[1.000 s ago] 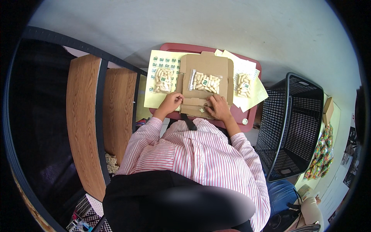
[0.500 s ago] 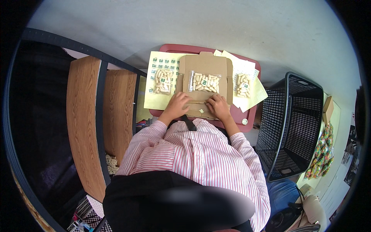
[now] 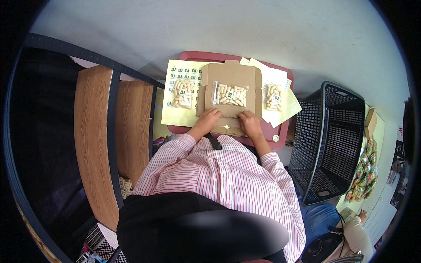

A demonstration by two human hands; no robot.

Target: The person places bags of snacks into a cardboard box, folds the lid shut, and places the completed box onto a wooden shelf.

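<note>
A: Surroundings?
B: Filled packet [image 3: 231, 95] occupies the open carton [image 3: 232, 72]; similar packets [image 3: 183, 93] flank it. Black basket [image 3: 307, 131] stands right.
A: Carton alignment?
B: On red tray [image 3: 282, 131]; long axis runs away from the person.
A: Hands?
B: Left hand [image 3: 208, 120], right hand [image 3: 250, 124]: fingers [image 3: 215, 112] bent at near flap [image 3: 231, 124]; grasp cannot be determined.

A green mark is printed on the round, pale label [image 3: 230, 94] of the middle bag [image 3: 239, 97], on the box [image 3: 231, 73]. Similar green marks are borne by the left bag [image 3: 183, 87], left of the box, and the right bag [image 3: 272, 91], right of it. The yellow sheet [image 3: 174, 115] left of the box is printed with green rows [image 3: 187, 70]. On the white sheet [image 3: 284, 81] right of the box, the print is too small to be read.
</note>
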